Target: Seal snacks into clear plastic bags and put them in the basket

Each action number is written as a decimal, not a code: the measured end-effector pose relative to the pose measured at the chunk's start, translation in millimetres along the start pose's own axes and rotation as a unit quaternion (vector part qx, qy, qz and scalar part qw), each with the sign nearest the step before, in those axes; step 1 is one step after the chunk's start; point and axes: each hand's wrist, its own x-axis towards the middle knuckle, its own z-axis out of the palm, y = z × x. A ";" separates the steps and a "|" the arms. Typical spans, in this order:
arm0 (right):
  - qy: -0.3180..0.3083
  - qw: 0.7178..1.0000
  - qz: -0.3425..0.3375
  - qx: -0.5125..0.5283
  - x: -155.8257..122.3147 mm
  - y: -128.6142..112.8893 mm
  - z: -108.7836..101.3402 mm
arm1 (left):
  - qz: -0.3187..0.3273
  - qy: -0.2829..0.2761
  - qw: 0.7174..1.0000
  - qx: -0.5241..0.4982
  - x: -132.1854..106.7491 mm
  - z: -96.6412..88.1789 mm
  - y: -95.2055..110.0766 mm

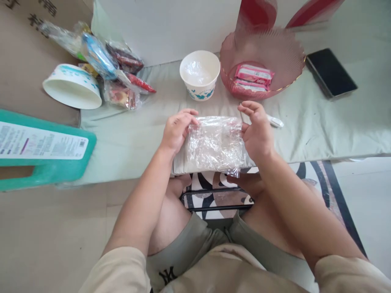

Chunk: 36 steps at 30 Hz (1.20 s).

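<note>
A crinkled clear plastic bag (215,144) lies spread over the front edge of the cloth-covered surface, its lower part hanging a little past the edge. My left hand (179,129) pinches the bag's upper left corner between thumb and fingers. At the bag's right edge is my right hand (258,130), fingers apart and curved, with the thumb side close against the plastic. Just behind that hand, a slim white object (275,121) is partly hidden. Beyond the bag stands a white paper bowl (200,91) with blue print and clear plastic inside.
A pink ribbed bowl (227,79) holds pink snack packets (253,77). To its right lies a black phone (331,73). Several wrapped snacks (100,57) and a tipped paper bowl (71,83) sit at left, near a green container (82,169) and a cardboard box (24,61).
</note>
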 end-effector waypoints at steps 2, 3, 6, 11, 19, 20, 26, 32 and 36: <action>-0.027 1.000 0.007 0.011 -2.5 2.4 1.6 | 0.021 0.021 0.999 0.021 -1.2 -0.4 -1.4; -0.039 0.999 0.005 0.007 -3.7 3.4 2.7 | 0.021 0.028 0.999 0.012 -2.6 -0.3 -1.3; -0.048 0.999 -0.015 -0.010 -6.0 4.3 5.7 | -0.046 -0.005 0.994 -0.099 -9.7 1.7 2.1; 0.013 0.999 -0.045 0.004 -4.5 0.5 6.0 | -0.228 -0.149 0.951 -0.145 -19.7 12.1 9.1; -0.170 0.975 0.100 0.100 -10.7 0.9 5.2 | -0.173 -0.114 0.975 -0.079 -16.1 9.1 15.7; -0.161 0.977 0.101 0.099 -11.2 0.1 5.2 | -0.181 -0.133 0.972 -0.069 -16.1 6.9 16.7; -0.126 0.984 0.093 0.088 -9.0 -0.9 3.8 | -0.162 -0.146 0.975 -0.036 -15.8 -1.8 16.9; -0.064 0.982 -0.016 0.175 -7.2 1.5 2.9 | -0.151 -0.103 0.973 -0.144 -11.8 -3.7 20.7; -0.068 0.989 -0.046 0.125 -4.4 5.4 -0.4 | -0.109 -0.114 0.981 -0.109 -8.7 -5.5 15.3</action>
